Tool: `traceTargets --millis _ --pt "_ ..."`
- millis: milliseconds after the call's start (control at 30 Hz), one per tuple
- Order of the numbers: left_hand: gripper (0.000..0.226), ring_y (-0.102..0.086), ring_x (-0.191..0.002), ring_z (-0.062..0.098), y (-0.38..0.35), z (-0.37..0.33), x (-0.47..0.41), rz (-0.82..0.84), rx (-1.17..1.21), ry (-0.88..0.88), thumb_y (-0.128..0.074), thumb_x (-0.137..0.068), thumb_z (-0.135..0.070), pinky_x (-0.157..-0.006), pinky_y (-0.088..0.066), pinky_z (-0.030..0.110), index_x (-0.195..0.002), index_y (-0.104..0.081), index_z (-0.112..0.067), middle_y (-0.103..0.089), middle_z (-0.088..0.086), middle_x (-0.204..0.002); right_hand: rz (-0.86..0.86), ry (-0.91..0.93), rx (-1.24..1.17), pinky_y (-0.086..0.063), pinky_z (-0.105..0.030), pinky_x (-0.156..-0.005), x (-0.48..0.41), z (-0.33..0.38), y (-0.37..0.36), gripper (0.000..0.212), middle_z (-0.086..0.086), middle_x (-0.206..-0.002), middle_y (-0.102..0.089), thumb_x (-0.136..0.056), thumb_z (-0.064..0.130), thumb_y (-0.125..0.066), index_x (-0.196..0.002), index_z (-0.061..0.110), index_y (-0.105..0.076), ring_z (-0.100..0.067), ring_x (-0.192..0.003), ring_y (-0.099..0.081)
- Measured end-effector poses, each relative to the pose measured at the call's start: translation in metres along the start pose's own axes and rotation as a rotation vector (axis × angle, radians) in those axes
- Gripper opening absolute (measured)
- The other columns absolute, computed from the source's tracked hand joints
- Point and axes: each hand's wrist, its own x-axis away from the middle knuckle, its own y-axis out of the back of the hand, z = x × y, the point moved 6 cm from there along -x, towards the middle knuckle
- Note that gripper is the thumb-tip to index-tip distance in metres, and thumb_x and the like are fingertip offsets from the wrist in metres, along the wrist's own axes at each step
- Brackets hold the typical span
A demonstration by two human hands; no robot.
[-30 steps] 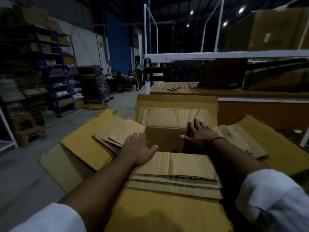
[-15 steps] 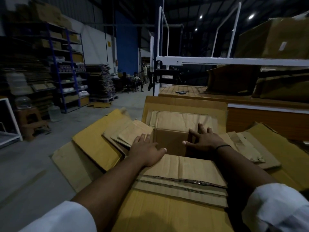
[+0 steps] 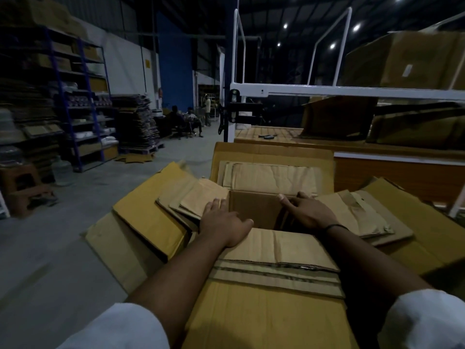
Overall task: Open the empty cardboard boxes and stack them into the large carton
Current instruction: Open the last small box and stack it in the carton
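A large yellow carton (image 3: 264, 321) stands in front of me with its flaps spread outward. Nested in it are brown cardboard boxes with a dark square opening (image 3: 254, 210). Their flaps are folded out to the left (image 3: 198, 197), the right (image 3: 352, 210), the far side (image 3: 271, 177) and the near side (image 3: 276, 248). My left hand (image 3: 224, 222) lies flat at the opening's left corner, fingers straight on the left flap. Over the opening's right edge my right hand (image 3: 309, 212) presses on the right flap, thumb stretched toward the middle.
A white-framed rack (image 3: 327, 90) with brown cartons and a wooden shelf (image 3: 276, 134) stands right behind the carton. Blue shelving (image 3: 85, 109) and a pile of flattened cardboard (image 3: 136, 122) line the left wall. A stool (image 3: 22, 187) stands on the concrete floor; people sit at the back (image 3: 183, 119).
The view has shifted slightly. Both hands stay on the flaps. My right hand's spread fingers have drawn closer together at the opening's right edge.
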Motion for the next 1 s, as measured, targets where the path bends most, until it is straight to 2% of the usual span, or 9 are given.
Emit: traceTargets --millis 67,133,200,300,433,633,800,1000 --pt "0.076 -0.002 -0.158 0.031 0.0 0.0 0.002 -0.003 -0.003 0.0 -0.022 -0.098 -0.071 -0.125 -0.002 0.047 -0.155 -0.045 -0.027 -0.007 0.012 -0.172 0.035 -0.002 0.06 -0.042 -0.048 -0.11 0.0 -0.002 -0.006 0.107 -0.006 -0.151 -0.051 -0.076 0.099 -0.004 -0.125 0.031 -0.069 -0.028 -0.13 -0.052" --pt "0.076 -0.002 -0.158 0.031 0.001 0.001 0.005 -0.002 0.0 -0.002 -0.023 -0.098 -0.071 -0.125 -0.001 0.046 -0.155 -0.045 -0.025 -0.006 0.013 -0.172 0.127 0.01 0.221 -0.033 -0.047 -0.114 0.005 -0.005 -0.012 0.087 -0.003 -0.135 -0.064 -0.084 0.093 -0.02 -0.112 0.03 -0.072 -0.023 -0.126 -0.055" --pt "0.078 0.0 -0.158 0.031 0.002 0.001 0.008 0.01 -0.009 -0.003 -0.023 -0.098 -0.07 -0.125 0.0 0.046 -0.156 -0.045 -0.023 -0.003 0.014 -0.172 0.194 0.033 0.388 -0.021 -0.046 -0.117 0.011 -0.007 -0.014 0.066 0.002 -0.118 -0.071 -0.089 0.082 -0.04 -0.112 0.029 -0.071 -0.02 -0.123 -0.056" --pt "0.082 0.002 -0.158 0.032 0.003 0.001 0.01 0.037 -0.029 0.002 -0.023 -0.098 -0.071 -0.125 0.0 0.047 -0.157 -0.041 -0.017 0.0 0.014 -0.172 0.228 0.021 0.496 -0.01 -0.047 -0.123 0.014 -0.014 -0.015 0.054 0.004 -0.13 -0.067 -0.093 0.069 -0.051 -0.126 0.03 -0.067 -0.02 -0.136 -0.046" --pt "0.084 0.004 -0.158 0.032 0.003 0.0 0.013 0.046 -0.032 0.004 -0.024 -0.099 -0.071 -0.125 0.001 0.047 -0.157 -0.04 -0.013 0.002 0.014 -0.172 0.265 0.029 0.533 0.0 -0.051 -0.125 0.016 -0.021 -0.015 0.054 0.004 -0.156 -0.048 -0.102 0.059 -0.04 -0.148 0.032 -0.05 -0.021 -0.15 -0.029" --pt "0.082 0.003 -0.158 0.031 0.003 -0.005 0.014 0.027 -0.013 0.001 -0.022 -0.1 -0.07 -0.125 0.002 0.047 -0.157 -0.041 -0.015 0.0 0.012 -0.172 0.294 0.033 0.535 0.0 -0.052 -0.124 0.019 -0.029 -0.012 0.054 0.01 -0.155 -0.049 -0.099 0.064 -0.038 -0.145 0.038 -0.051 -0.019 -0.15 -0.03" --pt "0.079 0.002 -0.158 0.031 0.002 -0.019 0.013 0.027 -0.005 -0.005 -0.022 -0.099 -0.07 -0.126 0.0 0.048 -0.156 -0.043 -0.019 -0.002 0.011 -0.172 0.28 0.054 0.551 -0.005 -0.048 -0.126 0.031 -0.033 -0.001 0.047 0.006 -0.157 -0.046 -0.104 0.051 -0.043 -0.146 0.033 -0.05 -0.02 -0.151 -0.027" --pt "0.079 0.0 -0.158 0.031 -0.001 -0.035 0.012 0.013 -0.008 0.005 -0.022 -0.098 -0.072 -0.125 -0.001 0.047 -0.155 -0.046 -0.022 -0.004 0.01 -0.173 0.294 0.03 0.474 -0.005 -0.047 -0.126 0.034 -0.053 0.004 0.049 0.007 -0.159 -0.044 -0.105 0.051 -0.039 -0.15 0.034 -0.047 -0.018 -0.15 -0.029"
